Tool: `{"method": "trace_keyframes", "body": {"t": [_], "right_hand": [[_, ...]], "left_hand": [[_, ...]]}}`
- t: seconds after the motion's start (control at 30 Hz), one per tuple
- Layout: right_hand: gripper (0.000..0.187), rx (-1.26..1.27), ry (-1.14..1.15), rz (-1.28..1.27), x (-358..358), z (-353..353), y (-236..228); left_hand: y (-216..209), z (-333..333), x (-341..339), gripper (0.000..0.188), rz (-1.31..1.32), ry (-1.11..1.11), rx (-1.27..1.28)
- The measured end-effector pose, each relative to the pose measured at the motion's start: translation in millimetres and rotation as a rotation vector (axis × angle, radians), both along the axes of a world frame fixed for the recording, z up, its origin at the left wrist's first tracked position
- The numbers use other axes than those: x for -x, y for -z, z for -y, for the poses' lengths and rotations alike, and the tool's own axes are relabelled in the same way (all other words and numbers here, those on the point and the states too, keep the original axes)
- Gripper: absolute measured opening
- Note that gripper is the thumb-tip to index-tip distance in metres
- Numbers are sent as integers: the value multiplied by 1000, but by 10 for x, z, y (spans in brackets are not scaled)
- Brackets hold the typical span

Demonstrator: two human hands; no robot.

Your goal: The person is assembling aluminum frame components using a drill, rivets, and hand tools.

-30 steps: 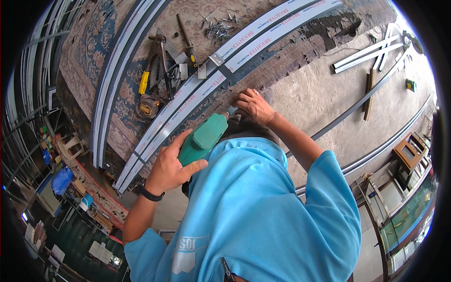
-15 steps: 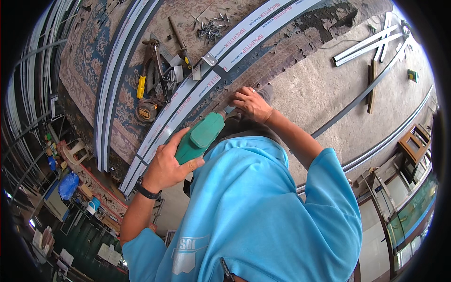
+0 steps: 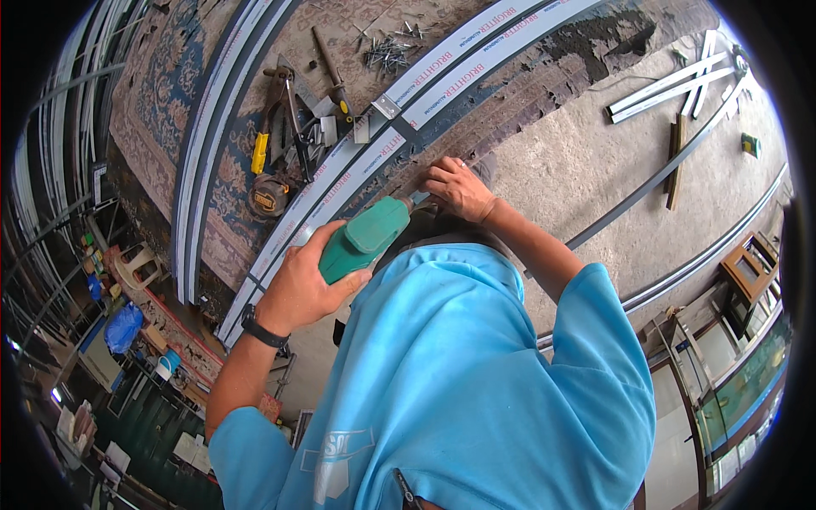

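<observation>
A green power tool [image 3: 365,240], by its shape a drill, is gripped in my left hand [image 3: 304,285], which wraps round its near end. Its narrow grey front points toward my right hand [image 3: 459,189]. There my right fingers are curled together at the tip, and whatever they pinch is hidden. Both hands are above my lap, close to the edge of the work surface. Just beyond them lie long white-filmed aluminium profiles [image 3: 353,175], with a small metal bracket [image 3: 387,106] resting across them.
On the worn carpet [image 3: 153,140] lie pliers [image 3: 293,119], a yellow-handled cutter [image 3: 260,153], a tape measure [image 3: 269,195], a screwdriver [image 3: 331,72] and a pile of screws [image 3: 389,58]. More profiles [image 3: 217,127] run along the left. Cut strips [image 3: 667,89] lie on the concrete floor at right.
My left hand and the green tool have shifted very slightly, and the tool's front sits closer to my right fingers. My right hand stays nearly in place.
</observation>
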State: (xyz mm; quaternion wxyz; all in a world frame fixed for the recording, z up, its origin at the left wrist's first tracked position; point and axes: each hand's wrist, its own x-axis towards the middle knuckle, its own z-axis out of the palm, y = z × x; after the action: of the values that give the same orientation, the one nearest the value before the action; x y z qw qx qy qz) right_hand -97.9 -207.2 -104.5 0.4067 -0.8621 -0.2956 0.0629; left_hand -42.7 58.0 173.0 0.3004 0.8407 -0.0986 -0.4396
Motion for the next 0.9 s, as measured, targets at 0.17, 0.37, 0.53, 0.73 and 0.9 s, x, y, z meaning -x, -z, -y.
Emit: {"method": "trace_keyframes", "body": {"t": [0.17,0.37,0.53,0.73,0.9], "right_hand": [[26,-18,4,11,28,5,22],[30,-26,-13,36,35,5,62],[21,-4,-43,70,18,19,40],[21,-6,-31,114,13,13,40],[23,-1,-35,129,10,19,34]], "left_hand": [[-6,36,1,70,2,9,-11],[51,-13,9,70,29,-18,22],[72,-23,41,71,10,-55,37],[29,32,179,73,54,-67,22],[23,32,277,72,33,-52,-15]]}}
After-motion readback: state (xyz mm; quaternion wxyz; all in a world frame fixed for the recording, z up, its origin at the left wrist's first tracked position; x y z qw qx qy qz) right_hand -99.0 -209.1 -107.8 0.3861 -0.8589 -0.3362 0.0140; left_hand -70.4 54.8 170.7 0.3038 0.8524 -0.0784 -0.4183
